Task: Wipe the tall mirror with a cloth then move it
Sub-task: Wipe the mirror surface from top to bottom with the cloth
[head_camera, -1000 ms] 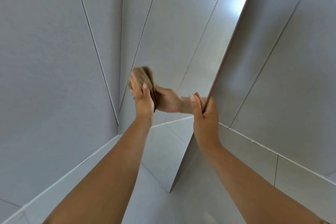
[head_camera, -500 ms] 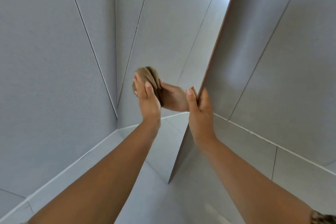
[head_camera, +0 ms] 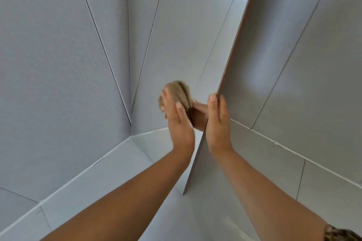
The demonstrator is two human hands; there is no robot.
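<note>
A tall mirror (head_camera: 176, 49) stands on the floor in a tiled corner, and its glass reflects grey wall tiles. Its thin brown right edge runs from the top right down to the bottom corner. My left hand (head_camera: 177, 119) presses a bunched brown cloth (head_camera: 179, 92) flat against the glass, close to that edge. My right hand (head_camera: 218, 121) grips the mirror's right edge, thumb on the front side. The reflection of my left hand shows just behind the cloth.
Grey tiled walls (head_camera: 49, 64) close in on the left and the right (head_camera: 313, 84). The grey tiled floor (head_camera: 101, 178) lies below, with the mirror's bottom corner resting on it near the middle.
My left hand has slid the cloth to the right across the glass, closer to the mirror's right edge and my right hand. The right hand keeps its hold on the edge.
</note>
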